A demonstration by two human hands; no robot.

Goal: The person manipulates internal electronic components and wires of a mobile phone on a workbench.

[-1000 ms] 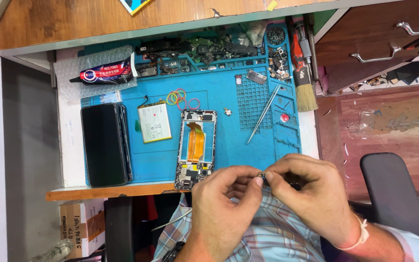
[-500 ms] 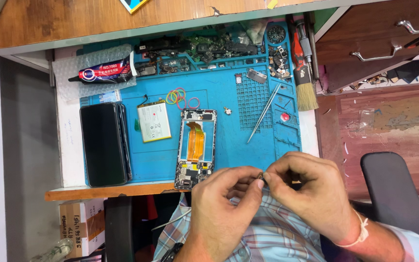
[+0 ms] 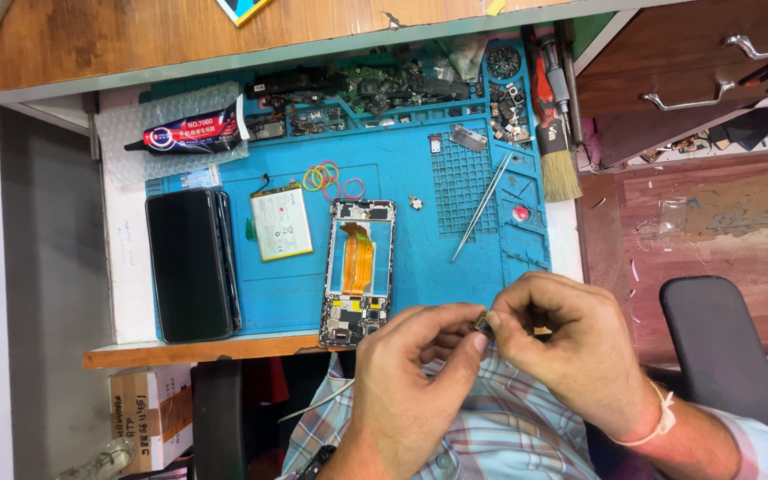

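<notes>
Pinched between both sets of fingertips, just near of the blue mat's (image 3: 402, 178) near edge, above the checked shirt (image 3: 500, 427): a tiny dark component (image 3: 482, 324), metallic glint, shape too small to make out; long axis and heading impossible to tell. Left hand (image 3: 411, 382) grasping it from the left, right hand (image 3: 562, 347) clenched on it from the right. Just left and far of the hands, an opened phone frame (image 3: 357, 267) with orange flex, long axis running near to far. Further right, tweezers (image 3: 484, 206) lying tilted

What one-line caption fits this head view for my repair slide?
Both hands, left hand and right hand, pinch a small part beside an opened phone on a blue mat.
</notes>
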